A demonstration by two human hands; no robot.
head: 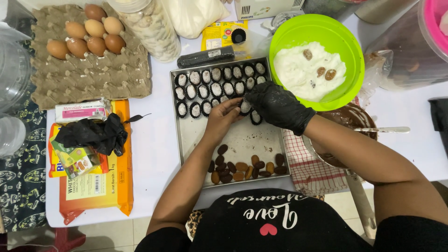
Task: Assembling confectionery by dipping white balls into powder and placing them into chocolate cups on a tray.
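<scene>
Orange flat packages (95,191) lie at the tabletop's (154,144) left edge, a small pink-and-white box (80,111) above them. Over the metal tray (242,140), the bare left hand (223,117) and black-gloved right hand (276,106) meet, fingers pinched on one white-coated sweet in a paper cup (245,107).

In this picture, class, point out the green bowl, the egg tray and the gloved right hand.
green bowl (284,37): head view, on its bare left inner wall.
egg tray (93,77): head view, on its empty cardboard cups.
gloved right hand (279,106): head view, on the back of the hand.
</scene>
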